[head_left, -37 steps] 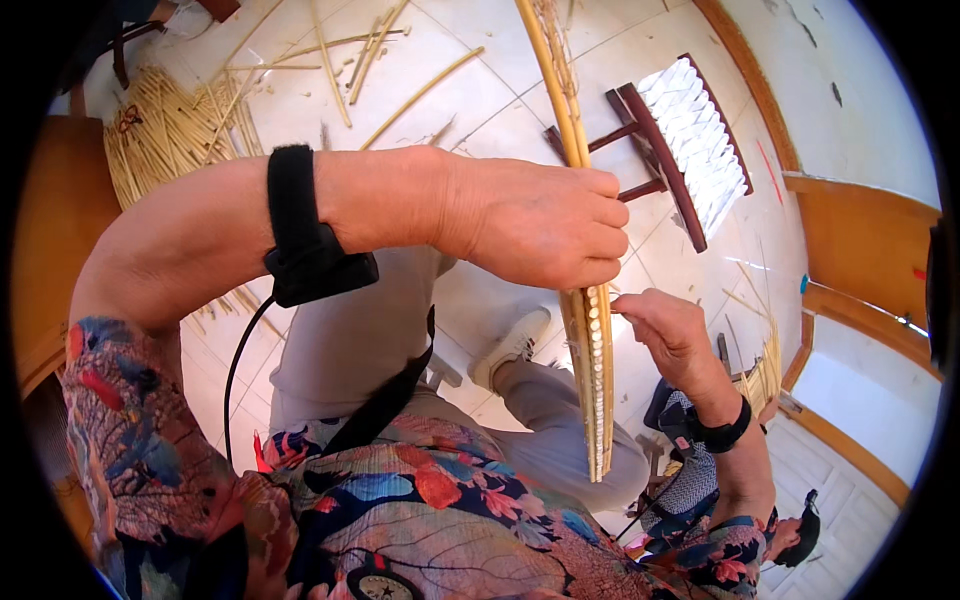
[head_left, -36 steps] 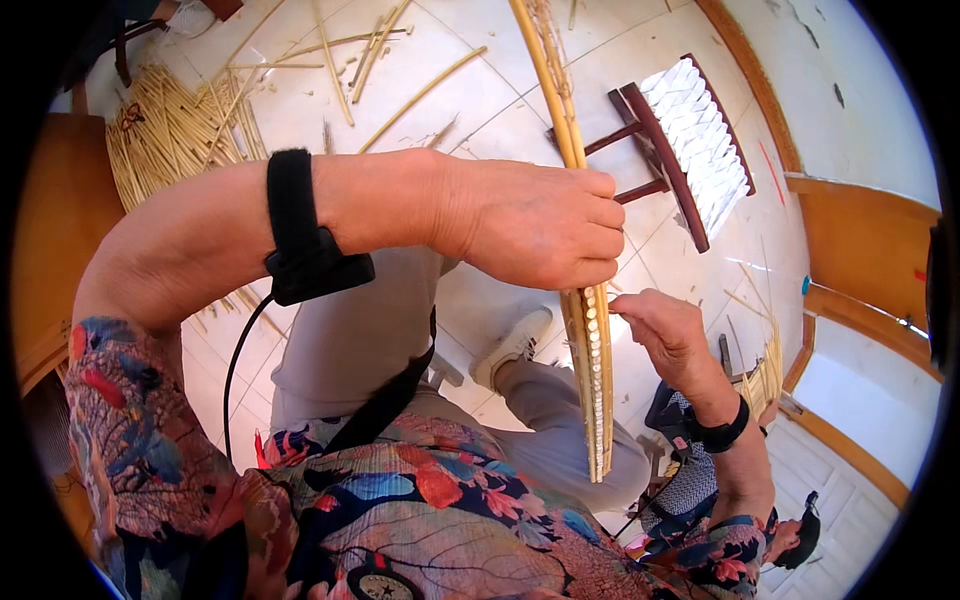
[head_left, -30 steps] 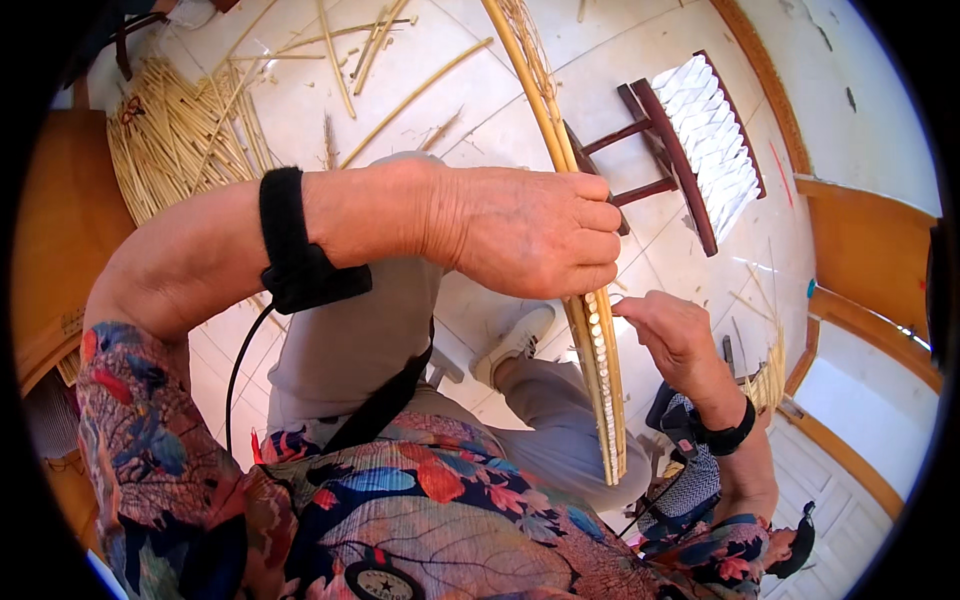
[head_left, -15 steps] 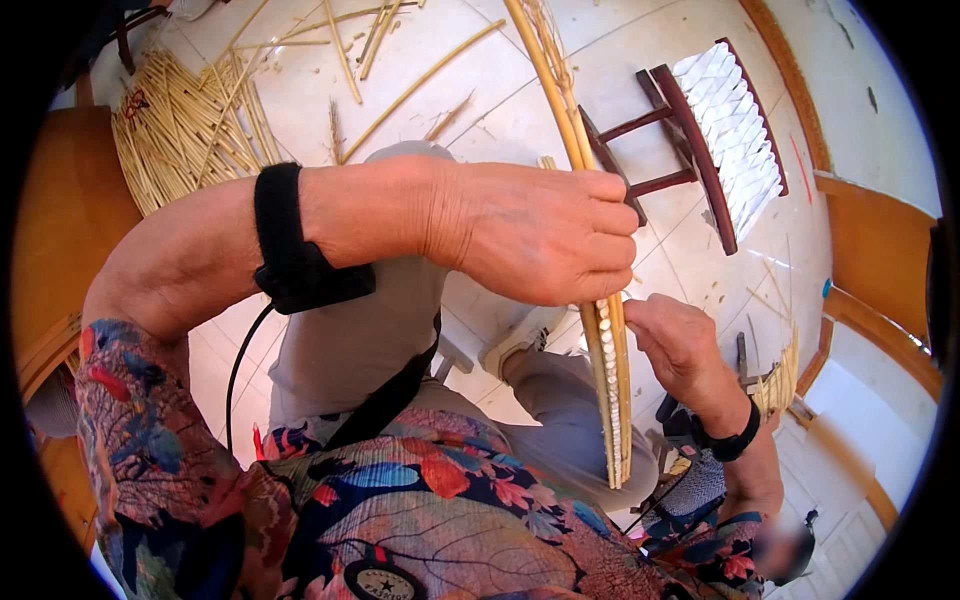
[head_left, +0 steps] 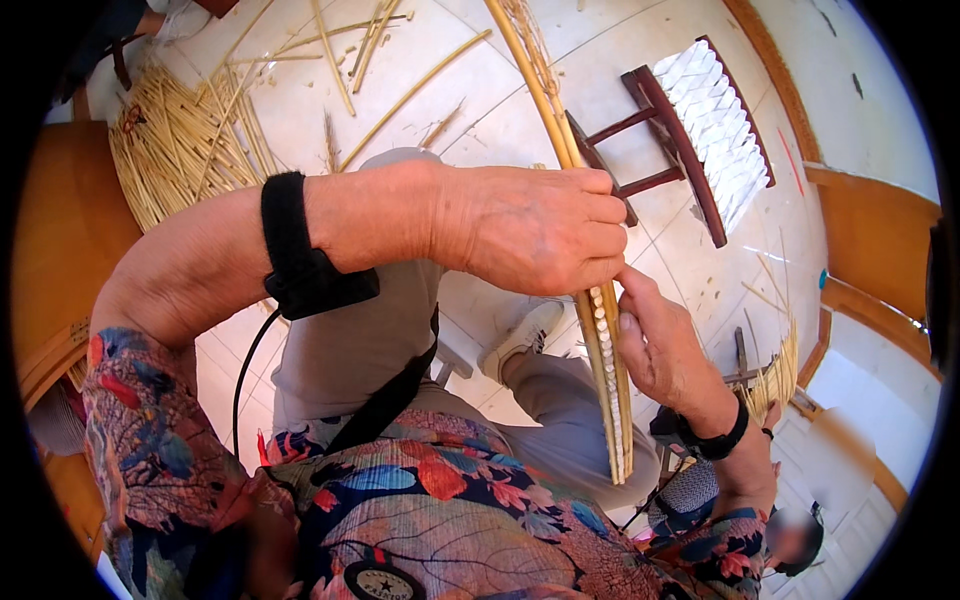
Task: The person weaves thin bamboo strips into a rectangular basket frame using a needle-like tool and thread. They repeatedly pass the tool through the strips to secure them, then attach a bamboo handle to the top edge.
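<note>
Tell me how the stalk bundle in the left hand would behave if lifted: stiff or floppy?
The stalk bundle would likely be stiff: it runs almost straight past the left hand. Its slenderness suggests it is light. The wispy strands toward the picture's top look fragile.

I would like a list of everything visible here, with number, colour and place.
Stalk strip: one, straw-yellow, under the left hand
Stalk pile: one, straw-yellow, floor, upper left
Loose stalks: several, straw-yellow, floor, top
Stool: one, dark red and white, upper right
Smaller bundle: one, pale yellow, right
Wood panels: at least two, brown, both sides
Other people: at least two, partly visible, upper left and lower right
Wristbands: two, black, both wrists
Cable: one, black, below left wrist
Shirt: one, multicoloured, bottom
Trousers: one pair, grey, centre
Hands: two, bare, left closed over strip, right beside it
</note>
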`<state>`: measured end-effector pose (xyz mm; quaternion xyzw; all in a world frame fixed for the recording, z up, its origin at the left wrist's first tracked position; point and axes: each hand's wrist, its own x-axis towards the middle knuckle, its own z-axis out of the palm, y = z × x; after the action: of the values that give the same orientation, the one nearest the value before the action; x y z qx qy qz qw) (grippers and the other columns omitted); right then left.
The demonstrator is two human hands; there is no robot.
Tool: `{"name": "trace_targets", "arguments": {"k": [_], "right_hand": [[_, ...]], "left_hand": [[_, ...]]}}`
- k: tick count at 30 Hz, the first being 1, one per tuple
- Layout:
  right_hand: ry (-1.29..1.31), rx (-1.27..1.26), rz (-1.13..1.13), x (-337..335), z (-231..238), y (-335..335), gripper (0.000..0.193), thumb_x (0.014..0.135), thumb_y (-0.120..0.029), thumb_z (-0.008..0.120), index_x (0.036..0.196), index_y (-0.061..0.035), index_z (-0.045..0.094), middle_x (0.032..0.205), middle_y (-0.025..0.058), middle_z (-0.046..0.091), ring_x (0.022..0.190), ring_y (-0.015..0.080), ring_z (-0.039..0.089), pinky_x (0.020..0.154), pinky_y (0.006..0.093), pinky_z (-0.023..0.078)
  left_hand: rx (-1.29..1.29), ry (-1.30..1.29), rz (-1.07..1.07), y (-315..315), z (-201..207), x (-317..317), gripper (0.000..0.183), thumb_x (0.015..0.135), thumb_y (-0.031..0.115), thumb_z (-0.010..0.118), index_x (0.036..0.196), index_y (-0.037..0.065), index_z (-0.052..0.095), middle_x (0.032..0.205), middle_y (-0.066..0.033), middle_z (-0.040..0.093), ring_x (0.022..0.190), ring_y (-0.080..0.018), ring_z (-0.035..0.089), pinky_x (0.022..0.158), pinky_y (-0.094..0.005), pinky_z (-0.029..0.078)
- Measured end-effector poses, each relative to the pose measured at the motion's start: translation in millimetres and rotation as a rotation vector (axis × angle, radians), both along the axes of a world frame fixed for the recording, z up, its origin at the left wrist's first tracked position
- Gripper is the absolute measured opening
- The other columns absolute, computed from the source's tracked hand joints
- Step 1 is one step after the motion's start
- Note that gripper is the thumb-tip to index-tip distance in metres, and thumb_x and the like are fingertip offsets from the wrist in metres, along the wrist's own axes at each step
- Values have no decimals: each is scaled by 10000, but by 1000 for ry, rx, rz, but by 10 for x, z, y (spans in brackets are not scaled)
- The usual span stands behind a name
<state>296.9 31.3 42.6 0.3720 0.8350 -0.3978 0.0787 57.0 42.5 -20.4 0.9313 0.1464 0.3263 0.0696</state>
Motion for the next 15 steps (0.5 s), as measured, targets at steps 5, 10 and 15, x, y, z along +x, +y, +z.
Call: {"name": "trace_targets", "arguments": {"k": [5,10,15], "right_hand": [[-50,213,85,-9,131,-169,678,784,-149,672,1365,-24,344,974,212,610,893,376,611,791,440,495],[-6,466,34,278,566,-284,734,739,-139,741,1363,-20,374,1147,204,563,1048,367,563,889,423,462],[-67,764,-104,689,975,-711,721,707,-11,740,1352,-37,418,1345,204,445,1248,395,433,1007,440,390]], "left_hand": [[5,4,2,-53,66,58,205,741,119,612,906,1,579,799,-51,519,774,-199,517,720,-319,418],[72,2,32,-57,549,248,238,723,140,657,906,17,567,779,-56,519,757,-214,520,692,-333,421],[58,48,201,-89,997,341,306,683,189,725,896,50,555,777,-64,518,757,-249,524,674,-348,420]]}}
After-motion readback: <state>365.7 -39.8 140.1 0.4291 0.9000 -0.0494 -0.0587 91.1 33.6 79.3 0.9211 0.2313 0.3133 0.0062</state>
